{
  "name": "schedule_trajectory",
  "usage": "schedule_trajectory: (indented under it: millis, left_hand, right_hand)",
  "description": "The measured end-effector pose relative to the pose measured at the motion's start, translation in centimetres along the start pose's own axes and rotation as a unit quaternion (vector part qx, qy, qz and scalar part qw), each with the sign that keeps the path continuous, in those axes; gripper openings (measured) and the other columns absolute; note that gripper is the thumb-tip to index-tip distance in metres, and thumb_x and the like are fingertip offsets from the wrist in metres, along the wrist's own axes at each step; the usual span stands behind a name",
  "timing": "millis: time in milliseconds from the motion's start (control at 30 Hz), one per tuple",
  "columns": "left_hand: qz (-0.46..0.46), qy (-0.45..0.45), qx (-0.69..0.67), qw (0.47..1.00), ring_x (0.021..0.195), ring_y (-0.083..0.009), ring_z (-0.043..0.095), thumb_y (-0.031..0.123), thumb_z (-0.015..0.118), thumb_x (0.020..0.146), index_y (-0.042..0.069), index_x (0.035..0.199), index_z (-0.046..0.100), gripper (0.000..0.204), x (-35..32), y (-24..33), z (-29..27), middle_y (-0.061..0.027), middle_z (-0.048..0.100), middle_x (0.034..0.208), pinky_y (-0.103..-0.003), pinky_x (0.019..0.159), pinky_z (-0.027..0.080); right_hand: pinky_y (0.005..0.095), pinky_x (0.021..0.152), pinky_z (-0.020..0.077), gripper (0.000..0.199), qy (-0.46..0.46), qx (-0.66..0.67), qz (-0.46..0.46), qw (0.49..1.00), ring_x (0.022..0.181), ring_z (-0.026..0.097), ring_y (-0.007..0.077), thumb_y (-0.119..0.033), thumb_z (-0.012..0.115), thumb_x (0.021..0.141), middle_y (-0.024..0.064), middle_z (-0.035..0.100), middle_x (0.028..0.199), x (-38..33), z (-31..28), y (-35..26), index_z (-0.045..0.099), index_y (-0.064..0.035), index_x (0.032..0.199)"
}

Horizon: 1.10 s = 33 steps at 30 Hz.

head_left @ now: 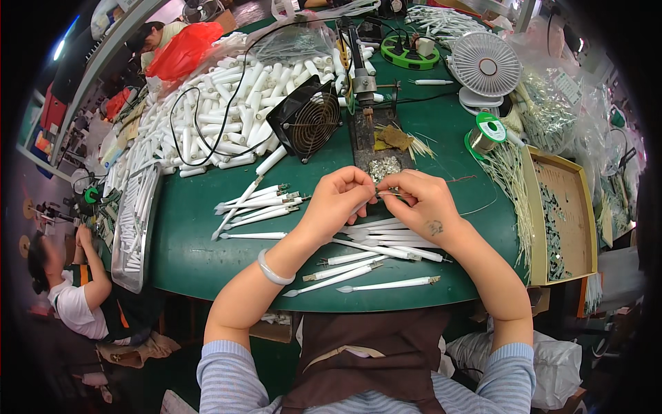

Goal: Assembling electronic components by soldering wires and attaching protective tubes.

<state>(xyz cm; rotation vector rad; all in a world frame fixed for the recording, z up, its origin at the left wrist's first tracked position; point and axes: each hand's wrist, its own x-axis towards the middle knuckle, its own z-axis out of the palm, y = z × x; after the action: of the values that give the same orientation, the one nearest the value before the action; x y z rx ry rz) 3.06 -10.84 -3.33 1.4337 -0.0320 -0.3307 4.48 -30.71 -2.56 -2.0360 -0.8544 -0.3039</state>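
My left hand (342, 199) and my right hand (422, 207) meet over the middle of the green table. Both are closed, thumb against forefinger, with the fingertips almost touching. What they pinch is tiny and mostly hidden; a thin wire (483, 208) shows beside my right hand. Below and between the hands lie several slim white stick-shaped parts (389, 284) with pointed tips and small metal ends. More of these white sticks (256, 211) lie left of my left hand. Just beyond my fingertips is a heap of small silvery bits (383, 168), under an upright soldering fixture (363, 84).
A black fan (305, 119) stands before a big pile of white tubes (231, 110). To the right are a solder wire spool (487, 135), a white fan (487, 63), a bundle of thin wires (512, 200) and a cardboard box (578, 221). A metal tray (128, 276) sits left; a co-worker (79, 297) sits beyond.
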Motion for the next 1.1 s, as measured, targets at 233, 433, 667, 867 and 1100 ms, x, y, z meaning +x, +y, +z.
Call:
schedule_trajectory:
  millis: [233,433,667,867,1100]
  left_hand:
    - [0.007,-0.010,0.054,0.998,0.063,-0.0050,0.053,0.006,0.060,0.092,0.003,0.095,0.060,0.004,-0.30,0.31,0.43,-0.0008,0.062,0.080,-0.019,0.049,0.038]
    - [0.000,-0.020,0.028,0.999,0.063,-0.0044,0.051,0.005,0.060,0.093,0.003,0.097,0.058,0.005,-0.31,0.26,0.42,-0.0006,0.062,0.081,-0.019,0.050,0.037]
    - [0.059,0.002,0.045,0.997,0.065,-0.0040,0.051,0.007,0.060,0.094,0.003,0.099,0.057,0.006,-0.50,-0.06,0.52,-0.0006,0.061,0.083,-0.018,0.050,0.037]
    - [0.030,0.008,-0.001,1.000,0.065,-0.0035,0.051,0.008,0.060,0.095,0.004,0.099,0.057,0.007,-0.45,0.25,0.35,-0.0005,0.062,0.083,-0.018,0.050,0.036]
    - [0.050,-0.018,0.029,0.998,0.060,-0.0036,0.051,0.008,0.061,0.093,0.004,0.096,0.059,0.005,-0.39,0.89,0.27,-0.0011,0.062,0.079,-0.018,0.046,0.033]
  right_hand:
    - [0.0296,0.049,0.0390,0.014,-0.014,-0.041,-0.012,0.999,0.053,0.048,0.0153,-0.004,0.070,0.080,0.0045,0.052,0.066,0.04,0.00,0.32,0.064,-0.0050,0.092]
    - [0.0313,0.051,0.0443,0.014,-0.028,-0.059,-0.067,0.996,0.054,0.057,0.0201,-0.004,0.068,0.081,0.0073,0.061,0.073,0.17,-0.23,0.65,0.062,-0.0059,0.093]
    - [0.0303,0.050,0.0438,0.014,0.014,-0.055,-0.062,0.996,0.054,0.056,0.0190,-0.004,0.068,0.081,0.0074,0.061,0.074,0.03,0.64,0.53,0.061,-0.0052,0.093]
    - [0.0291,0.050,0.0427,0.015,0.000,-0.036,-0.044,0.998,0.053,0.054,0.0167,-0.003,0.069,0.082,0.0069,0.060,0.074,-0.12,0.47,0.67,0.061,-0.0053,0.094]
    - [0.0277,0.048,0.0352,0.016,0.005,-0.029,-0.027,0.999,0.052,0.042,0.0124,-0.003,0.070,0.080,0.0028,0.049,0.067,-0.03,0.23,0.26,0.062,-0.0052,0.093]
